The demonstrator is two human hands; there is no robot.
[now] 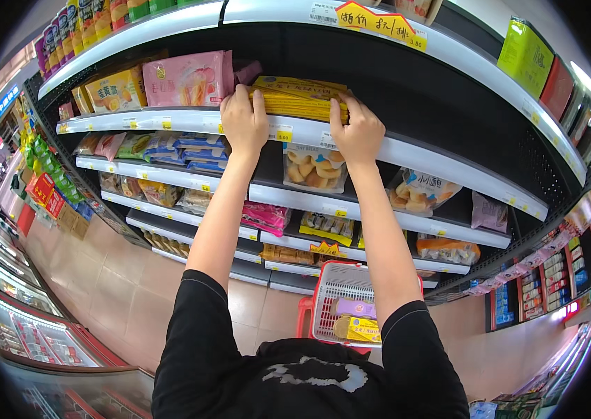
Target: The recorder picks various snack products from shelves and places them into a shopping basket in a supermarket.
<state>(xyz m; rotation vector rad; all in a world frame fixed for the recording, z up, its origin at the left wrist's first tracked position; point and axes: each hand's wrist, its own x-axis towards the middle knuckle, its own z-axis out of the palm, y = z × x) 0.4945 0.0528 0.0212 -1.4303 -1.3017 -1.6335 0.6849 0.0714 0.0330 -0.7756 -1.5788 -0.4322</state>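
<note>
A stack of flat yellow packages (301,99) bearing writing sits on a black store shelf with a white front edge (421,161). My left hand (245,120) grips its left end, with the thumb on the front face. At the opposite end, my right hand (359,127) clasps the stack in the same way. The top package lies slightly askew on those below. Just left of the stack stands a pink snack package (188,79), with a yellow box (116,90) beyond it.
Bagged small breads (314,170) and blue packages (201,152) fill parts of the lower shelf. Below my arms, a white and red basket (324,283) holds a purple package (354,308) and a yellow package (363,329). Another shelf edge (274,14) overhangs my hands.
</note>
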